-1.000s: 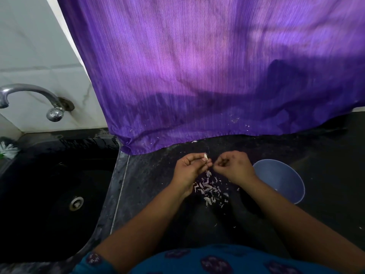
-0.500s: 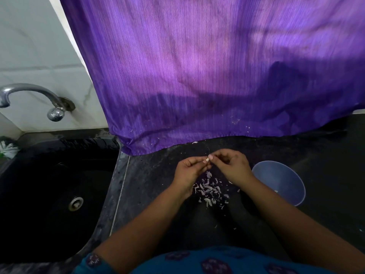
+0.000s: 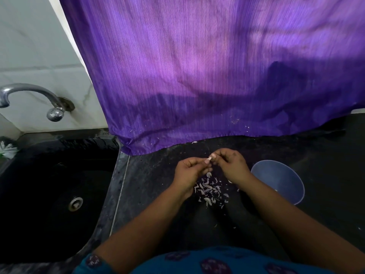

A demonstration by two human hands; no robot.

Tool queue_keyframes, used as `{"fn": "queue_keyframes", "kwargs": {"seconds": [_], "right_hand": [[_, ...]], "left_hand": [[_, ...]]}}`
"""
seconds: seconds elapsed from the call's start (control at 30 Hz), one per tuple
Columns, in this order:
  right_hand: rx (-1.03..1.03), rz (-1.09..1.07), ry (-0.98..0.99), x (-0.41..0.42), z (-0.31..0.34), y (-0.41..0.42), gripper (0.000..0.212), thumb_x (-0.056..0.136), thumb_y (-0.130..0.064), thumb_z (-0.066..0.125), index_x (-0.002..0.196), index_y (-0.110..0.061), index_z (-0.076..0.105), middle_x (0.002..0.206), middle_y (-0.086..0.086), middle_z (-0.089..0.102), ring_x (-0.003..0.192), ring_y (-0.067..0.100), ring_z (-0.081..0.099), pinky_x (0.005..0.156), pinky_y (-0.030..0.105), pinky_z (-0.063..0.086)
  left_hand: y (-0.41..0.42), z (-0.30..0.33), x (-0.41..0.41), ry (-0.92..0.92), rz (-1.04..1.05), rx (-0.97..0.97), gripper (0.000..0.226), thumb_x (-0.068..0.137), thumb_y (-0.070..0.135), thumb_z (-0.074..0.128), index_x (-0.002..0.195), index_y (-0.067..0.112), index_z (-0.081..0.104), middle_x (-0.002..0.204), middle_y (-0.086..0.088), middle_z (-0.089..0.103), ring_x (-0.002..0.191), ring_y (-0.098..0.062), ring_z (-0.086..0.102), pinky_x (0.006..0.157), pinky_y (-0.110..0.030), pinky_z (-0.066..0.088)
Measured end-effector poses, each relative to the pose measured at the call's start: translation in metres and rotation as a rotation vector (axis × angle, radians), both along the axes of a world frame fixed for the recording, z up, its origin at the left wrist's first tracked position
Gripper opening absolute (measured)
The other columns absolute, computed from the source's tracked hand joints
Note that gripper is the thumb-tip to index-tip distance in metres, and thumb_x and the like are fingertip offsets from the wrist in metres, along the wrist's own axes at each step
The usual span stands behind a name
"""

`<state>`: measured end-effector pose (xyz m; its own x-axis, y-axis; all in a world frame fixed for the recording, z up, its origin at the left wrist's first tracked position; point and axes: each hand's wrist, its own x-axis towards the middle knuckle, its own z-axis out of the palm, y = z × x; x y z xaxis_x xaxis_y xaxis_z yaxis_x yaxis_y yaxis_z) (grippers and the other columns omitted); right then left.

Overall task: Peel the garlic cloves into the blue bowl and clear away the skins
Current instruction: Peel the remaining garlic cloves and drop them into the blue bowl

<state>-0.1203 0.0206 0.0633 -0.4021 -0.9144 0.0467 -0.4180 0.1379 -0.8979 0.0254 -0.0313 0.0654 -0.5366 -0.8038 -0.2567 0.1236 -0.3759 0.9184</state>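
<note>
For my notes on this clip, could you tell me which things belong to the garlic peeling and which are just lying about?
Job: garlic clove pinched by left hand and right hand; blue bowl; skins.
Lying about: purple cloth; tap; sink.

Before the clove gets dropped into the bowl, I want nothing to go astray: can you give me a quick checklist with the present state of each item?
1. Garlic clove held: ok, pinched between the left hand and the right hand.
2. Clove fully peeled: cannot tell, too small and partly covered by fingertips.
3. Blue bowl within reach: ok, it sits on the counter just right of the right hand, mouth open upward.
4. Path to the bowl: ok, nothing stands between hands and rim.
5. Skins kept out of the bowl: cannot tell; most lie in a pile below the hands, but a pale bit shows inside the bowl.
6. Skins cleared away: not ok, the pile is on the counter.
</note>
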Motion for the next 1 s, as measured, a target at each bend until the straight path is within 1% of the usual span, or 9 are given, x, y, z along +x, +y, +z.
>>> {"fn": "queue_keyframes", "kwargs": {"seconds": [0.13,0.27,0.37,0.47,0.53,0.63,0.7,0.9,1.0], "right_hand": [[-0.026,-0.071,-0.176,0.007,0.002,0.001,0.017,0.096,-0.021,0.056,0.085,-0.021,0.069,0.080,0.001,0.071,0.080,0.014,0.066,0.076,0.028,0.052],[-0.042,-0.074,-0.179,0.010,0.000,0.004,0.006,0.087,-0.027,0.070,0.087,-0.022,0.072,0.083,-0.001,0.074,0.084,0.014,0.070,0.081,0.034,0.055],[-0.065,-0.102,-0.144,0.012,0.001,0.006,0.002,0.085,-0.021,0.072,0.087,-0.021,0.073,0.082,-0.001,0.074,0.081,0.013,0.070,0.078,0.032,0.057],[-0.061,-0.133,-0.077,0.013,0.006,0.008,0.003,0.086,-0.020,0.071,0.085,-0.020,0.074,0.077,-0.004,0.073,0.074,0.007,0.069,0.070,0.022,0.055],[-0.055,-0.123,0.003,0.012,0.008,0.010,0.004,0.086,-0.020,0.070,0.085,-0.020,0.074,0.075,-0.007,0.072,0.070,0.003,0.068,0.066,0.018,0.053],[-0.054,-0.066,0.075,0.012,0.011,0.013,0.006,0.086,-0.016,0.069,0.085,-0.021,0.073,0.073,-0.012,0.070,0.069,-0.002,0.067,0.062,0.010,0.051],[-0.067,-0.040,0.113,0.013,0.012,0.014,0.006,0.087,-0.015,0.069,0.089,-0.017,0.074,0.073,-0.014,0.069,0.070,-0.005,0.066,0.062,0.007,0.049],[-0.116,0.003,0.233,0.014,0.016,0.015,0.007,0.087,-0.012,0.068,0.091,-0.011,0.074,0.074,-0.017,0.064,0.071,-0.009,0.064,0.061,0.004,0.046],[-0.135,0.008,0.295,0.013,0.016,0.015,0.007,0.085,-0.014,0.070,0.090,-0.012,0.074,0.077,-0.011,0.065,0.068,-0.004,0.064,0.062,0.008,0.049]], "left_hand": [[0.001,0.002,-0.003,0.081,0.081,0.077,0.009,0.089,0.001,0.062,0.092,-0.003,0.070,0.082,-0.012,0.073,0.077,-0.016,0.071,0.077,-0.025,0.058],[0.002,0.001,-0.006,0.129,0.163,0.112,0.014,0.087,0.002,0.065,0.098,-0.005,0.070,0.095,-0.018,0.073,0.090,-0.022,0.071,0.085,-0.028,0.057],[0.006,0.001,-0.006,0.083,0.137,0.051,0.012,0.087,0.004,0.065,0.096,-0.002,0.071,0.096,-0.017,0.073,0.091,-0.021,0.071,0.085,-0.028,0.056],[0.009,-0.001,-0.006,0.040,0.111,-0.018,0.009,0.088,0.005,0.065,0.090,0.000,0.072,0.091,-0.017,0.073,0.086,-0.021,0.071,0.080,-0.027,0.057],[0.009,-0.001,-0.005,0.015,0.101,-0.028,0.012,0.088,0.007,0.065,0.088,-0.003,0.072,0.090,-0.019,0.072,0.084,-0.023,0.071,0.079,-0.028,0.058],[0.007,-0.001,-0.003,-0.029,0.075,-0.063,0.017,0.088,0.008,0.066,0.094,-0.008,0.070,0.091,-0.020,0.072,0.083,-0.022,0.071,0.077,-0.026,0.058],[0.007,-0.002,-0.001,-0.028,0.070,-0.073,0.016,0.087,0.006,0.066,0.095,-0.007,0.069,0.089,-0.019,0.073,0.081,-0.020,0.071,0.074,-0.023,0.057],[0.007,-0.004,-0.003,-0.038,0.066,-0.088,0.009,0.088,0.006,0.065,0.092,-0.001,0.070,0.086,-0.014,0.073,0.082,-0.018,0.071,0.075,-0.023,0.056],[0.006,-0.005,-0.003,-0.050,0.060,-0.096,0.009,0.089,0.007,0.065,0.092,0.000,0.070,0.084,-0.012,0.073,0.080,-0.017,0.070,0.074,-0.023,0.056]]}}
